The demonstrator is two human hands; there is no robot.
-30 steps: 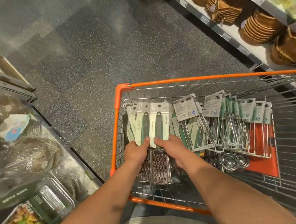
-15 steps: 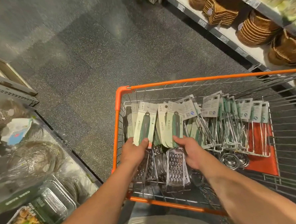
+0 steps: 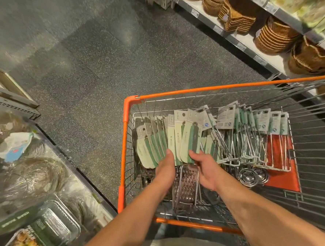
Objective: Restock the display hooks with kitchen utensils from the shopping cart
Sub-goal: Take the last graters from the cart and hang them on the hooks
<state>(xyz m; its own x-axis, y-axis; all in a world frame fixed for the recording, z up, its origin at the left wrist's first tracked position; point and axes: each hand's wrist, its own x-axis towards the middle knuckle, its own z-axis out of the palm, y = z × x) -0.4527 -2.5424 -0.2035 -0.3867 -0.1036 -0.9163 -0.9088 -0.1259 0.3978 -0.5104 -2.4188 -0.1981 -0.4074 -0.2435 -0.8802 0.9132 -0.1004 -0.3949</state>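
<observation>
Dim, warm overhead store light (edges smeared and bowed by the wide lens), centre fairly sharp.

Cart [image 3: 127,113] top open above. Carded graters [image 3: 177,137] crowd my left half, wire utensils [image 3: 250,136] the right; bare wire floor nearest me.

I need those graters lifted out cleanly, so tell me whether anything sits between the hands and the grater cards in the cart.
Nothing visible does. The left hand and right hand already touch the lower ends of the grater cards, and the cart is open above them.
</observation>
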